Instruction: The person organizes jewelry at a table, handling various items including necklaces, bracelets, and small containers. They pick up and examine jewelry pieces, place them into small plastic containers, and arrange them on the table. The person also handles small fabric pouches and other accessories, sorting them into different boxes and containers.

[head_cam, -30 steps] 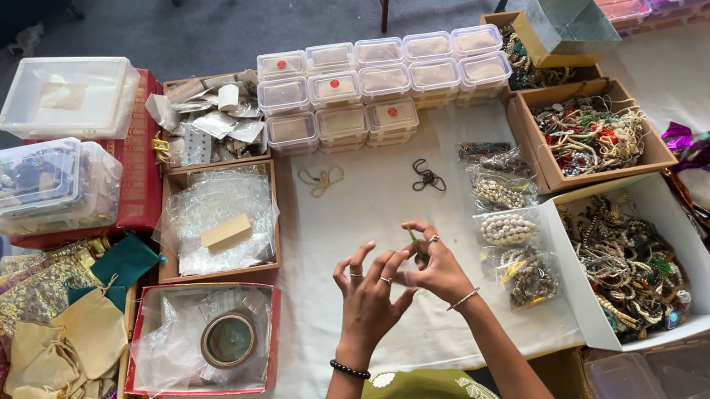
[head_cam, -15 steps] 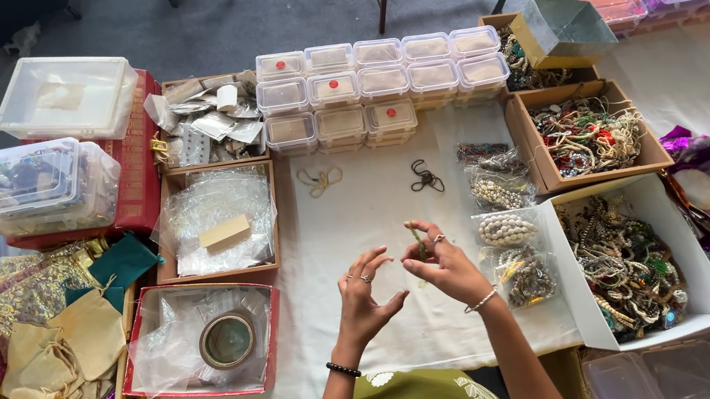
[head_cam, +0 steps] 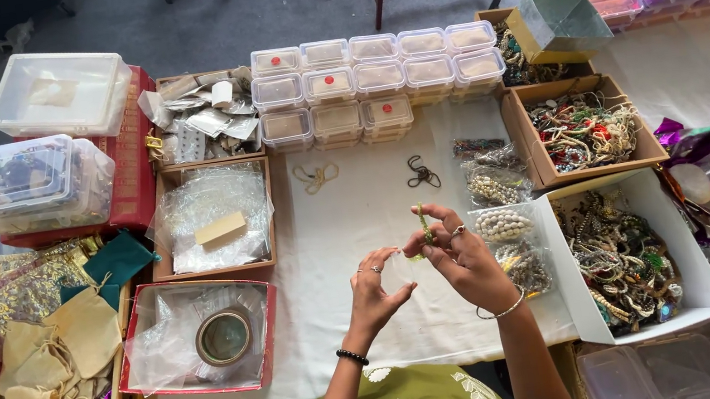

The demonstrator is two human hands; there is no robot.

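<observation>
Both hands have drawn slightly apart since earlier. Her right hand [head_cam: 465,254] pinches a slim green-gold beaded piece [head_cam: 423,224] upright above the white cloth [head_cam: 333,239]; her left hand [head_cam: 377,286], fingers half-curled, pinches a small clear plastic pouch [head_cam: 400,267].

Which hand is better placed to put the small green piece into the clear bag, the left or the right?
Probably the right hand: it pinches the small green piece in its fingertips, just above the clear bag, which the left hand holds.
</observation>
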